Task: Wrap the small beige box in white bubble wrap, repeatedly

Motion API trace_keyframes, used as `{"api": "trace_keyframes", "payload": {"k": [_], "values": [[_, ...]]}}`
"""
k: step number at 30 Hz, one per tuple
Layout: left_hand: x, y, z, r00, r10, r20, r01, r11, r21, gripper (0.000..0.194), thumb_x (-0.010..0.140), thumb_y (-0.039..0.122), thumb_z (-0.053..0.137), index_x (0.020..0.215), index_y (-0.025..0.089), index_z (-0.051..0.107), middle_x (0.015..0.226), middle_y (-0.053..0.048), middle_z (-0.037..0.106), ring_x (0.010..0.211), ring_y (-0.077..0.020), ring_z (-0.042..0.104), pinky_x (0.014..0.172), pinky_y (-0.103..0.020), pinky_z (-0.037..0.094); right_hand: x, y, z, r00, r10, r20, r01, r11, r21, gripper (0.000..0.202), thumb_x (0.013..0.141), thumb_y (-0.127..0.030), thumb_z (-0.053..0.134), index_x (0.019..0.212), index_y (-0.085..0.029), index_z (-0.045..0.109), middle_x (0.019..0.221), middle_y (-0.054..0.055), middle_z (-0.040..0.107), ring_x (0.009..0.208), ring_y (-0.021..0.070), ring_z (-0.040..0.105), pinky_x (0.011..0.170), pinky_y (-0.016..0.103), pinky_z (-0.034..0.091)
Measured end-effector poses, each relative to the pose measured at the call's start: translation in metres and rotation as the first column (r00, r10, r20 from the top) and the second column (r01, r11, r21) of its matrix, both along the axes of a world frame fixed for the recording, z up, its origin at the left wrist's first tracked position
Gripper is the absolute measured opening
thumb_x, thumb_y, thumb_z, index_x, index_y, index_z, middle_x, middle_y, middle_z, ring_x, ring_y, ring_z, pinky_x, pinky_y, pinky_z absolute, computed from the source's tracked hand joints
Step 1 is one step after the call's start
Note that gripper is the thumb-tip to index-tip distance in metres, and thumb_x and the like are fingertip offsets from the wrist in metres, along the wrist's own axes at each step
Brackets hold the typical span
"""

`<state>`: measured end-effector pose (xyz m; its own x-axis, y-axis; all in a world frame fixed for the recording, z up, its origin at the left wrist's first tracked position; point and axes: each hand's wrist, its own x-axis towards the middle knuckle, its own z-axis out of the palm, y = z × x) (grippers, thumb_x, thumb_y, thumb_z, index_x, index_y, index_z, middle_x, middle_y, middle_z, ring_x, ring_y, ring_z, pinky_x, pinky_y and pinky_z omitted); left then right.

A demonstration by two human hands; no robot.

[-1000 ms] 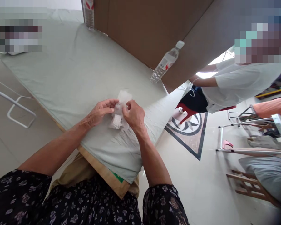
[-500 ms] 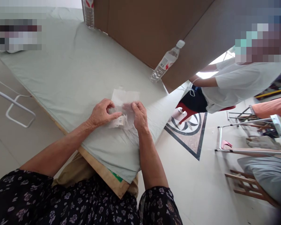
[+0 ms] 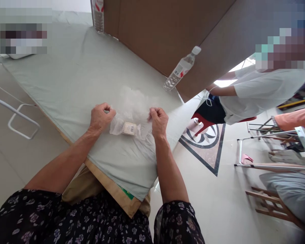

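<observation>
A thin, whitish see-through wrapping [image 3: 136, 105] is spread on the pale green cloth [image 3: 73, 74] over the table. On its near part lies a small cream box with a printed label [image 3: 129, 128], touched by neither hand. My left hand [image 3: 101, 118] pinches the wrapping's left edge, left of the box. To the right, my right hand [image 3: 159, 122] pinches the wrapping's right edge, fingertips pressed together. Clear crinkled film [image 3: 148, 144] lies just right of the box.
A large brown cardboard panel [image 3: 152, 34] stands across the far side. Beside it are a tilted water bottle [image 3: 181, 69] and another bottle [image 3: 99, 17]. A person in a white shirt [image 3: 264, 89] sits at the right. A white metal rail [image 3: 17, 113] is at the left.
My hands have moved apart, the left one leftward and the right one rightward. The wrapping is now spread wider, and the small box lies uncovered on it.
</observation>
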<state>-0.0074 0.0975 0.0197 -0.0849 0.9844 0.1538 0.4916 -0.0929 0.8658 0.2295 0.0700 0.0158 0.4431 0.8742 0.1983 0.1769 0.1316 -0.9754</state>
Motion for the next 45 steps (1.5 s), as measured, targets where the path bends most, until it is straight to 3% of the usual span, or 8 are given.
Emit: {"api": "trace_keyframes", "payload": {"k": [6, 10, 18, 24, 28, 36, 41, 45], "values": [[-0.004, 0.013, -0.01, 0.988, 0.023, -0.154, -0.026, 1.0, -0.015, 0.005, 0.075, 0.026, 0.065, 0.076, 0.023, 0.061, 0.078, -0.003, 0.067, 0.088, -0.0245, 0.06, 0.091, -0.043, 0.051, 0.018, 0.03, -0.011, 0.995, -0.028, 0.101, 0.047, 0.98, -0.193, 0.01, 0.082, -0.031, 0.064, 0.084, -0.021, 0.061, 0.075, -0.002, 0.06, 0.066, 0.012, 0.054, 0.065, 0.028, 0.049], [-0.006, 0.006, -0.007, 0.992, 0.064, -0.109, -0.049, 0.99, 0.132, 0.021, 0.079, 0.026, 0.063, 0.099, 0.023, 0.064, 0.093, -0.004, 0.07, 0.095, -0.0236, 0.063, 0.097, -0.043, 0.051, 0.014, 0.007, 0.0, 0.964, -0.134, 0.232, 0.136, 0.991, 0.004, 0.031, 0.086, -0.04, 0.067, 0.112, -0.023, 0.065, 0.103, 0.004, 0.07, 0.088, 0.0155, 0.063, 0.084, 0.033, 0.054], [-0.003, -0.012, 0.005, 0.944, -0.273, -0.183, 0.308, 0.929, 0.204, 0.054, 0.081, 0.04, 0.067, 0.131, 0.02, 0.063, 0.116, -0.01, 0.074, 0.117, -0.0302, 0.065, 0.102, -0.046, 0.053, -0.011, -0.044, 0.025, 0.857, 0.295, 0.422, -0.233, 0.953, -0.192, 0.054, 0.083, -0.043, 0.078, 0.133, -0.026, 0.066, 0.117, 0.009, 0.077, 0.107, 0.0262, 0.069, 0.1, 0.046, 0.054], [-0.027, -0.032, 0.016, 0.823, -0.565, 0.06, 0.563, 0.825, 0.053, 0.063, 0.099, 0.054, 0.048, 0.149, 0.017, 0.054, 0.085, -0.007, 0.077, 0.093, -0.0247, 0.075, 0.077, -0.034, 0.056, 0.002, -0.076, 0.027, 0.776, 0.464, 0.428, -0.424, 0.885, -0.19, 0.032, 0.093, -0.044, 0.071, 0.12, -0.029, 0.076, 0.101, 0.003, 0.081, 0.099, 0.0227, 0.074, 0.102, 0.044, 0.052], [-0.035, -0.044, 0.013, 0.779, -0.584, -0.229, 0.583, 0.809, -0.08, 0.047, 0.097, 0.051, 0.052, 0.127, 0.022, 0.071, 0.065, 0.0, 0.07, 0.066, -0.0206, 0.068, 0.071, -0.033, 0.053, 0.01, -0.101, 0.026, 0.648, 0.584, 0.489, -0.485, 0.811, -0.327, 0.025, 0.093, -0.048, 0.071, 0.102, -0.026, 0.081, 0.096, 0.006, 0.082, 0.094, 0.0246, 0.075, 0.098, 0.046, 0.05], [-0.012, -0.036, 0.003, 0.649, -0.512, -0.564, 0.612, 0.791, -0.014, 0.089, 0.077, 0.046, 0.076, 0.155, 0.017, 0.043, 0.157, -0.02, 0.053, 0.149, -0.0397, 0.046, 0.12, -0.053, 0.04, -0.015, -0.064, 0.024, 0.68, 0.338, 0.651, -0.298, 0.938, -0.176, 0.037, 0.09, -0.028, 0.072, 0.128, -0.026, 0.071, 0.132, 0.008, 0.075, 0.126, 0.0292, 0.064, 0.112, 0.049, 0.046], [-0.011, -0.037, -0.006, 0.593, -0.578, -0.561, 0.608, 0.778, -0.159, 0.106, 0.077, 0.057, 0.076, 0.161, 0.014, 0.029, 0.165, -0.024, 0.043, 0.157, -0.0418, 0.035, 0.126, -0.055, 0.032, -0.03, -0.037, 0.011, 0.642, 0.397, 0.656, -0.31, 0.917, -0.251, 0.051, 0.083, -0.025, 0.08, 0.132, -0.022, 0.068, 0.137, 0.013, 0.072, 0.128, 0.0334, 0.063, 0.112, 0.051, 0.046], [-0.011, -0.038, -0.006, 0.584, -0.559, -0.589, 0.595, 0.788, -0.158, 0.104, 0.078, 0.058, 0.074, 0.16, 0.012, 0.03, 0.165, -0.026, 0.042, 0.157, -0.0431, 0.034, 0.126, -0.057, 0.029, 0.011, -0.044, -0.002, 0.791, 0.121, 0.6, -0.111, 0.992, -0.054, 0.044, 0.085, -0.039, 0.078, 0.127, -0.027, 0.068, 0.128, 0.01, 0.074, 0.116, 0.03, 0.066, 0.109, 0.05, 0.047]]}}
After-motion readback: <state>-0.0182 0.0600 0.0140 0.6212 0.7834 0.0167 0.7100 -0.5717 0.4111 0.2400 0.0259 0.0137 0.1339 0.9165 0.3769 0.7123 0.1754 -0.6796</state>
